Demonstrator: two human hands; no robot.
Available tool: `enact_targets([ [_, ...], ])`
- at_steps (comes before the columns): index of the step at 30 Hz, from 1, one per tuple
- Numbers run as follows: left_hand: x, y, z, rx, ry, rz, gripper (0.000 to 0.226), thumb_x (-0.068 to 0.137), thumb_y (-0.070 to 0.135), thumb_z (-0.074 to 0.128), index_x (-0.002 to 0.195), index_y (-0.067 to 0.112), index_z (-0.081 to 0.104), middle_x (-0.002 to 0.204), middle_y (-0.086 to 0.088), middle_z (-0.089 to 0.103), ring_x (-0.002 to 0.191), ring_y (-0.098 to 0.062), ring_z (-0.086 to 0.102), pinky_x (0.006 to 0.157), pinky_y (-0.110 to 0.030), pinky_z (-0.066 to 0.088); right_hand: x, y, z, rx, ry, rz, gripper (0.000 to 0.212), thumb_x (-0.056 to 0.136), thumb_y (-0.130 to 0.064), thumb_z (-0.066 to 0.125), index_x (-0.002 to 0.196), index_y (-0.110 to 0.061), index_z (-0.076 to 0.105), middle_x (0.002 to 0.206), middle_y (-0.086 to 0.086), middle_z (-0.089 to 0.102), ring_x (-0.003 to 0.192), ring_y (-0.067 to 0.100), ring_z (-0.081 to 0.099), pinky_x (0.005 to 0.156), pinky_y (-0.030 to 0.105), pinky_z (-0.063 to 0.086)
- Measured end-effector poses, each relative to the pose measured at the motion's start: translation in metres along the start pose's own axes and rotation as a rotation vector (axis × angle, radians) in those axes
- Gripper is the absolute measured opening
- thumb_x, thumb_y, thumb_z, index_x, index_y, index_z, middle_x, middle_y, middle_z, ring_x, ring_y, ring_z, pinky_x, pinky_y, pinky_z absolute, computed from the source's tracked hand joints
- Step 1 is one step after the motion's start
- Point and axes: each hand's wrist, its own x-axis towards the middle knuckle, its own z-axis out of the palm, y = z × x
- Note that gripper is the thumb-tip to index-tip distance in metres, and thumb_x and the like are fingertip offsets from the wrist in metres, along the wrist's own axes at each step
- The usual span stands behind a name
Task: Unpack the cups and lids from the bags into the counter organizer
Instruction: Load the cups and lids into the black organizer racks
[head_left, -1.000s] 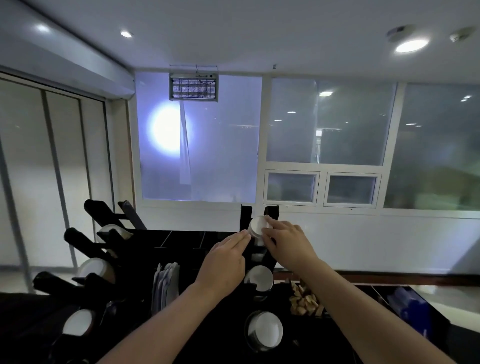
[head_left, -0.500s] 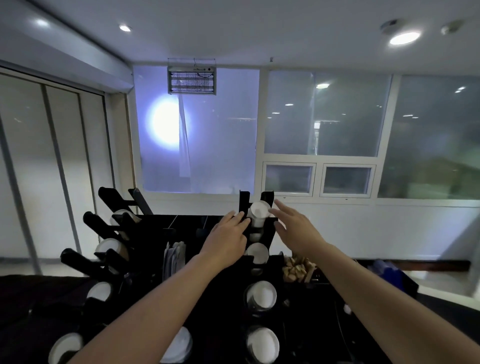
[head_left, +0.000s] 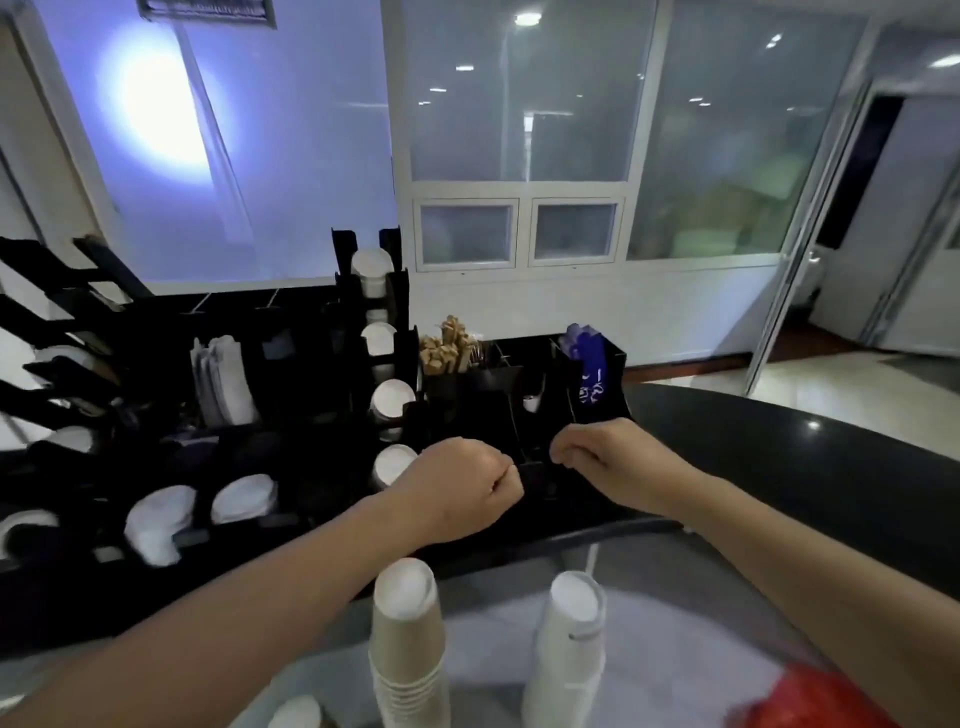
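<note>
Both hands hang over the front of the black counter organizer (head_left: 291, 410), fingers curled in. The left hand (head_left: 457, 488) looks like a loose fist and the right hand (head_left: 613, 462) too; can't tell if either is pinching anything. Two upside-down stacks wait at the near edge of the counter (head_left: 810, 478): brown cups (head_left: 408, 644) and, beside them, white cups (head_left: 569, 649). White lids (head_left: 244, 498) sit in the organizer's front slots.

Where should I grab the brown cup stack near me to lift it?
Grip the brown cup stack around its side wall below the top, coming from above or the left with the left hand. It stands upside down, narrow end up; the white stack crowds its right.
</note>
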Motion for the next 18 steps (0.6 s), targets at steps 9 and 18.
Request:
enact_targets([
  [9, -0.037, 0.05, 0.099, 0.07, -0.162, -0.132, 0.034, 0.106, 0.031, 0.037, 0.08, 0.017, 0.052, 0.084, -0.002, 0.062, 0.08, -0.021, 0.058, 0.074, -0.038, 0.047, -0.091, 0.027, 0.114, 0.223, -0.385, 0.232, 0.084, 0.071, -0.077, 0.061, 0.145, -0.052, 0.027, 0.151, -0.024, 0.032, 0.129, 0.008, 0.045, 0.102, 0.032, 0.046],
  [18, -0.08, 0.046, 0.182, -0.333, -0.244, -0.544, 0.05, 0.095, 0.055, 0.052, 0.136, 0.028, 0.046, 0.12, 0.014, 0.051, 0.103, -0.008, 0.055, 0.091, -0.031, 0.048, -0.098, 0.044, 0.14, 0.32, -0.328, 0.225, 0.077, 0.067, -0.067, 0.072, 0.132, -0.056, 0.032, 0.125, -0.019, 0.046, 0.108, 0.009, 0.052, 0.082, 0.022, 0.045],
])
